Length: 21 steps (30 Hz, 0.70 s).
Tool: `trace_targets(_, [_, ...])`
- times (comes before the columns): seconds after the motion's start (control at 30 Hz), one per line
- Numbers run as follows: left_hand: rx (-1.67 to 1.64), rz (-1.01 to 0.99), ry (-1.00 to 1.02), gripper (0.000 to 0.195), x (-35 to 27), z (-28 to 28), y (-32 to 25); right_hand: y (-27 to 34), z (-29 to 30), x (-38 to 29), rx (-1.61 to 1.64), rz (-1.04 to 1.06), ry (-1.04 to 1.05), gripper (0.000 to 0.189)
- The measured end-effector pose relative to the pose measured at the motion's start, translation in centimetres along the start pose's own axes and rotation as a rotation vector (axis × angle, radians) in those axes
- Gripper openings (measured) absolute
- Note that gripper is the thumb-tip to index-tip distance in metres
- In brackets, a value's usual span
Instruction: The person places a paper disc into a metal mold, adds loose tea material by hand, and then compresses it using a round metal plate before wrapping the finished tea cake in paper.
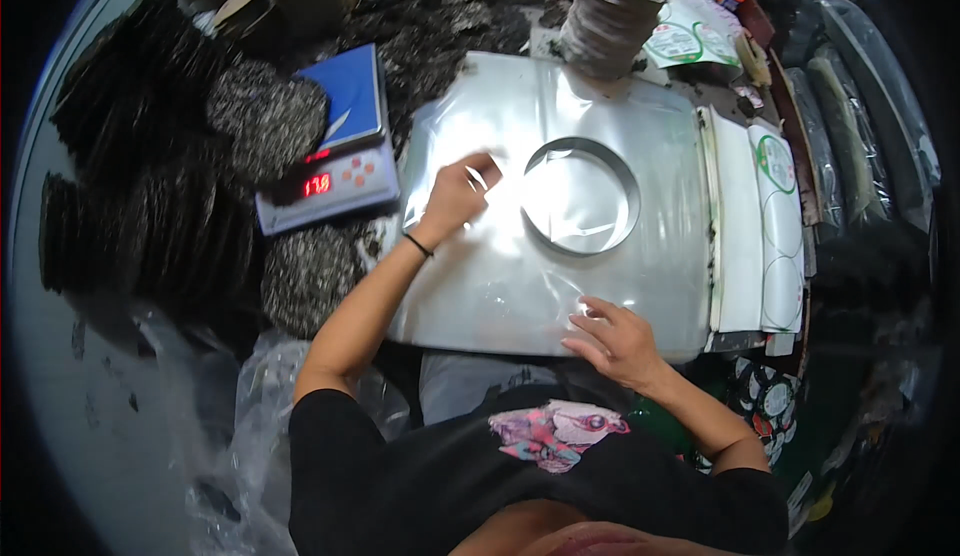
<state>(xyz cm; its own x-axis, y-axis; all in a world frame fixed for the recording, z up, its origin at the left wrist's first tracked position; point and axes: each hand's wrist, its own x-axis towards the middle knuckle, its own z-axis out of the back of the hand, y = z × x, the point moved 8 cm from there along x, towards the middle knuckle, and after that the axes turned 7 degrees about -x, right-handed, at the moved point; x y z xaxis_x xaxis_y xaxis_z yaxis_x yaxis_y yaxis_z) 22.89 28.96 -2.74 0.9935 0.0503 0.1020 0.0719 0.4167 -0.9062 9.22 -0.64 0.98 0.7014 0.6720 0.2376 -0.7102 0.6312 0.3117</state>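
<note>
A round metal ring [636, 203] lies on a stack of clear plastic sheets or bags [480, 308] in front of me. My left hand [459, 192] hovers over the sheets to the left of the ring. Its fingers are curled and slightly blurred; I cannot make out whether they pinch a film edge. Below the ring, near the front edge of the stack, my right hand [616, 338] rests low with fingers spread and nothing visible in them. A disc of dried dark seaweed [266, 117] sits partly over the blue-topped digital scale [349, 95], whose red display is lit.
Stacks of dark seaweed discs [135, 233] fill the left side, with another disc [311, 278] below the scale. Loose seaweed [420, 23] covers the back. A tall stack of pale discs [615, 23] stands behind the sheets. Printed label sheets [776, 233] lie along the right.
</note>
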Motion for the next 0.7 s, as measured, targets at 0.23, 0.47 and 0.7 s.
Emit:
trace_targets(0.23, [0.65, 0.41, -0.424, 0.069, 16.7, 10.9, 9.9, -10.3, 14.1, 30.4, -0.311, 0.228, -0.668, 0.023])
trace_targets(0.47, [1.033, -0.432, -0.885, 0.05, 6.6, 19.7, -8.4, -23.7, 18.9, 47.3, -0.705, -0.349, 0.072, 0.092])
trace_targets(0.7, [0.857, -0.286, -0.763, 0.065, 4.2, 18.7, -5.9, -24.2, 21.4, 46.2, -0.664, -0.283, 0.065, 0.077])
